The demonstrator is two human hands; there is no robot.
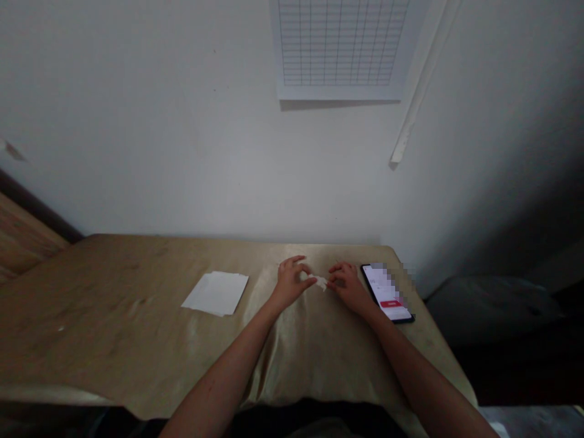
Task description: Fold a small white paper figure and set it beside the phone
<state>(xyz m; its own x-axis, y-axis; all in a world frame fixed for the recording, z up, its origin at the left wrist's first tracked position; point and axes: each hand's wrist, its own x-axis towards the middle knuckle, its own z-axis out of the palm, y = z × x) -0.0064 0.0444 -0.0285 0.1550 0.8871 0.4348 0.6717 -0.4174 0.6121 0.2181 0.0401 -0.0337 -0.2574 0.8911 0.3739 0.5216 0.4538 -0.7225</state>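
My left hand [291,281] and my right hand [347,283] meet near the far edge of the table, both pinching a small folded piece of white paper [319,281] between their fingertips. The paper is held just above the gold tablecloth [137,340]. Each hand's fingers are curled in around the paper, and part of it is hidden by them.
A small stack of white paper sheets [216,292] lies to the left of my hands. A phone [387,292] with a lit screen lies right of my right hand near the table's corner. A wall with a grid chart [340,45] rises behind the table.
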